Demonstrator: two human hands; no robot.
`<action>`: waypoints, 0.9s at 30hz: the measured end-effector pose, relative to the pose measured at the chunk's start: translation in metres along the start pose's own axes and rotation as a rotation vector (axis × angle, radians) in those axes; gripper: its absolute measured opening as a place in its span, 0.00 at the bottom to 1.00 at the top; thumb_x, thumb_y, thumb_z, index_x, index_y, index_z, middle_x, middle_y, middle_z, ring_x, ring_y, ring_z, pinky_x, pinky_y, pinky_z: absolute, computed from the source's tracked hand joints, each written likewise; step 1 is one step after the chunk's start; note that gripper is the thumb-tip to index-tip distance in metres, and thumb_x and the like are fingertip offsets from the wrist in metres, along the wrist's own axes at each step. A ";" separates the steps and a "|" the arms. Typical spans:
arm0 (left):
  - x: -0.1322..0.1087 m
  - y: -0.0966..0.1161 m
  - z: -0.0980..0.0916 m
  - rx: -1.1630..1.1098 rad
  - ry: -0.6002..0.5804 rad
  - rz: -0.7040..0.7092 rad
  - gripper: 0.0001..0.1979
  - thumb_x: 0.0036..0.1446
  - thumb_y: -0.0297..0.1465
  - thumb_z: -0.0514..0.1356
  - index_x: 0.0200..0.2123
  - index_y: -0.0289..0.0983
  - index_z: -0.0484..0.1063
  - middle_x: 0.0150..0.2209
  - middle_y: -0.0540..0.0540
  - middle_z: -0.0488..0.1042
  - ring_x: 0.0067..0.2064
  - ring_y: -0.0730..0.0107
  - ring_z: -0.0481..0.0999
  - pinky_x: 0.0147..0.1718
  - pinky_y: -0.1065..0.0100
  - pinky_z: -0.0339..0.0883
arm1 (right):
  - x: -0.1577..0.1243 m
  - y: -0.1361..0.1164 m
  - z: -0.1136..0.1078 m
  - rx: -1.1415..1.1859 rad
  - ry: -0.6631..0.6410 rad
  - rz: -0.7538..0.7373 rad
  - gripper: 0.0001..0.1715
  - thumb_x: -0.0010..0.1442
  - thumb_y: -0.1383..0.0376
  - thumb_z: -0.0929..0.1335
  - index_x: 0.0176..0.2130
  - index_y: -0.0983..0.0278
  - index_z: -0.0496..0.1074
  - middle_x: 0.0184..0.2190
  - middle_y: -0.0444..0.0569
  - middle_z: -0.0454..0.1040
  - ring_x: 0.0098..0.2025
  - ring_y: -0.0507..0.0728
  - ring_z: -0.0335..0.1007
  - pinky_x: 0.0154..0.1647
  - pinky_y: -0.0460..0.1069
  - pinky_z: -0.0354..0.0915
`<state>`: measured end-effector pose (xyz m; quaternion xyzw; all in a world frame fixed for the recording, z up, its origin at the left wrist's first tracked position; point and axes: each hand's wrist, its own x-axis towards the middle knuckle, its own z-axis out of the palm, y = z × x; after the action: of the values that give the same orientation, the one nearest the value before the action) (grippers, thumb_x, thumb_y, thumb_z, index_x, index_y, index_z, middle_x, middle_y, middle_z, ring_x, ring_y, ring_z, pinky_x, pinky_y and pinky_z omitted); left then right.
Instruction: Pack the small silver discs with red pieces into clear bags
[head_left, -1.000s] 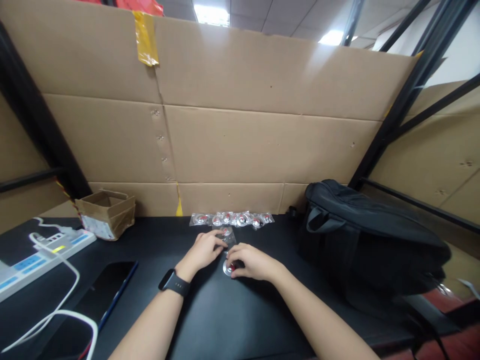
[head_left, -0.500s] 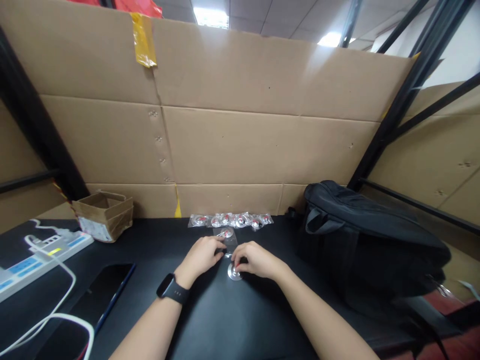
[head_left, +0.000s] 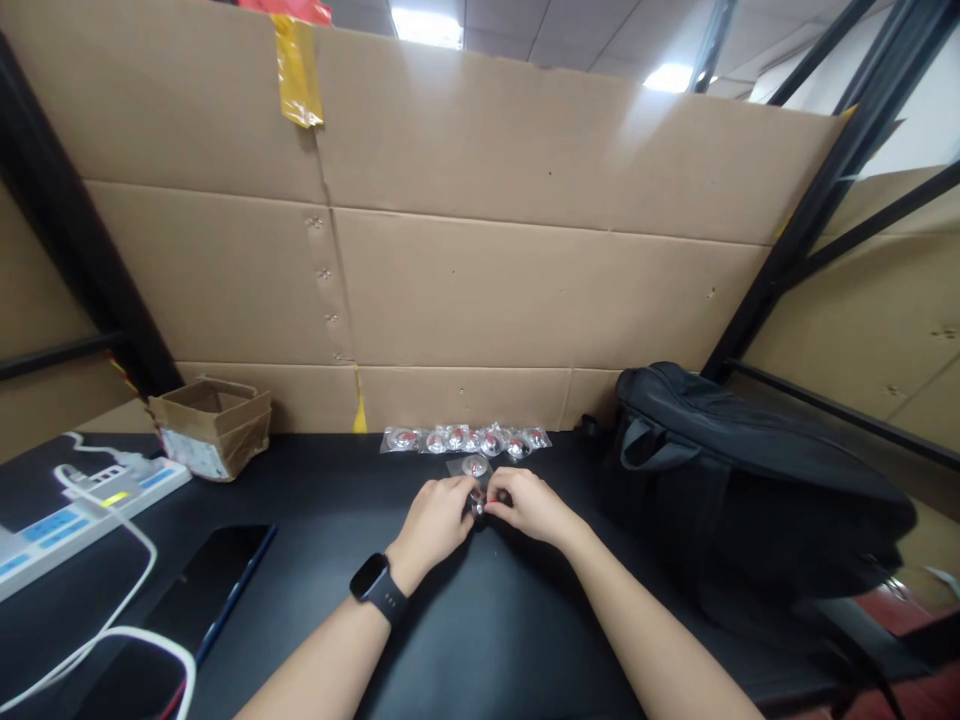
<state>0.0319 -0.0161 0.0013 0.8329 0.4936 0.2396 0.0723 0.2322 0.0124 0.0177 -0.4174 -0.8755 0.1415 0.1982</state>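
A small shiny silver disc (head_left: 478,507) with a bit of red on it is tilted up between my hands, just above the black table. My left hand (head_left: 439,515), with a dark watch at the wrist, pinches its left side between thumb and fingers. From the right, the thumb and forefinger of my right hand (head_left: 529,505) close on it near the red part. Just beyond my fingertips lies another silver disc in a clear plastic bag (head_left: 474,466); the bag's near end is hidden. Farther back, several bagged silver discs (head_left: 457,438) with red marks form a row.
A black bag (head_left: 720,470) stands on the right. On the left are an open cardboard box (head_left: 214,425), a white power strip (head_left: 90,525) with white cables, and a dark phone or tablet (head_left: 202,580). A cardboard wall (head_left: 465,290) closes off the back.
The silver disc, earlier flat on the table under my right fingers, is now raised, tilted and farther back. My left hand has shifted right and meets my right hand at the disc.
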 end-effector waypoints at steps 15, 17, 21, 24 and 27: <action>-0.002 -0.006 0.000 -0.199 -0.015 -0.068 0.28 0.56 0.30 0.62 0.59 0.44 0.58 0.52 0.41 0.75 0.55 0.53 0.75 0.51 0.61 0.66 | -0.002 0.000 0.003 -0.094 -0.045 0.021 0.05 0.61 0.67 0.68 0.32 0.64 0.71 0.36 0.47 0.73 0.37 0.53 0.69 0.36 0.45 0.57; -0.001 -0.010 0.003 -0.186 -0.016 -0.055 0.30 0.56 0.30 0.62 0.60 0.44 0.57 0.52 0.41 0.75 0.55 0.53 0.74 0.52 0.60 0.65 | -0.003 -0.002 0.003 -0.122 -0.044 0.039 0.04 0.61 0.67 0.68 0.33 0.63 0.72 0.37 0.47 0.74 0.38 0.53 0.70 0.35 0.45 0.56; -0.002 -0.018 0.009 -0.158 -0.044 -0.025 0.33 0.55 0.32 0.63 0.63 0.45 0.56 0.54 0.41 0.74 0.56 0.53 0.73 0.55 0.57 0.62 | -0.001 -0.005 0.004 -0.175 -0.020 0.093 0.02 0.61 0.65 0.69 0.36 0.61 0.72 0.38 0.46 0.75 0.39 0.54 0.72 0.35 0.45 0.56; -0.002 -0.020 0.011 -0.148 -0.060 -0.023 0.34 0.55 0.33 0.63 0.63 0.45 0.56 0.54 0.42 0.74 0.57 0.54 0.72 0.56 0.57 0.61 | 0.003 -0.006 0.009 -0.195 0.011 0.131 0.03 0.62 0.65 0.68 0.38 0.61 0.73 0.38 0.46 0.76 0.39 0.55 0.72 0.35 0.46 0.57; -0.002 -0.019 0.010 -0.145 -0.064 -0.034 0.34 0.55 0.33 0.63 0.63 0.45 0.56 0.53 0.42 0.74 0.56 0.54 0.72 0.56 0.58 0.61 | 0.006 -0.007 0.015 -0.172 0.020 0.148 0.03 0.63 0.64 0.68 0.38 0.60 0.73 0.37 0.46 0.77 0.39 0.56 0.73 0.35 0.46 0.57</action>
<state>0.0212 -0.0069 -0.0142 0.8242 0.4865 0.2467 0.1520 0.2174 0.0121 0.0090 -0.4979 -0.8491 0.0760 0.1594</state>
